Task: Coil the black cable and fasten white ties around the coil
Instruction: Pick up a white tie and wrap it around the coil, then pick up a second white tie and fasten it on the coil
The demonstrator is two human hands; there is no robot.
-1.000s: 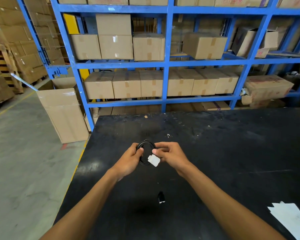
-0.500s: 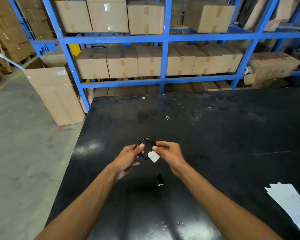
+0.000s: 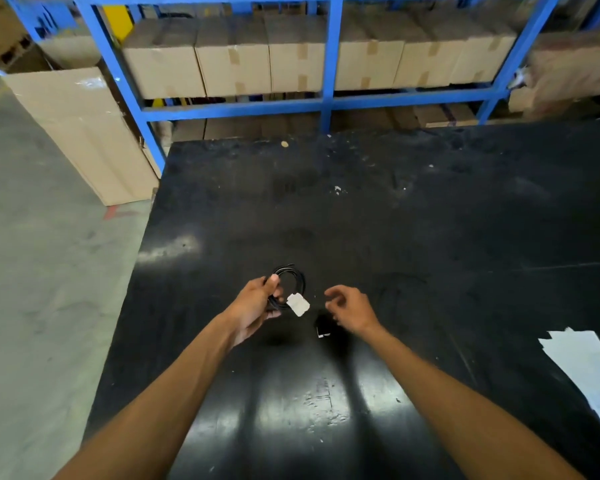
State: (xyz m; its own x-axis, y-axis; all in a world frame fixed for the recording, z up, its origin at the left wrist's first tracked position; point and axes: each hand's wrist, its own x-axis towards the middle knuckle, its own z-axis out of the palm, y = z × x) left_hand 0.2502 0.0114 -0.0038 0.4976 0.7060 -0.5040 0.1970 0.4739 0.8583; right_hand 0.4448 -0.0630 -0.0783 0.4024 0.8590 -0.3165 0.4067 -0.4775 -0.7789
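A small coil of black cable [image 3: 297, 277] is held just above the black table [image 3: 430, 237]. My left hand [image 3: 257, 306] grips the coil's left side, thumb on top. A white tie tab [image 3: 298, 304] sticks out from the coil's lower right edge. My right hand [image 3: 352, 308] hovers a short way to the right of the coil, fingers loosely curled, holding nothing. A small black piece with a white end [image 3: 323, 329] lies on the table just below my right hand.
White paper sheets [image 3: 589, 368] lie at the table's right edge. Blue shelving [image 3: 326, 102] with cardboard boxes stands behind the table. A tall carton [image 3: 84, 133] leans on the grey floor to the left.
My right hand has let go of the white tab and moved away to the right. The left hand keeps the coil. The camera has tilted downward.
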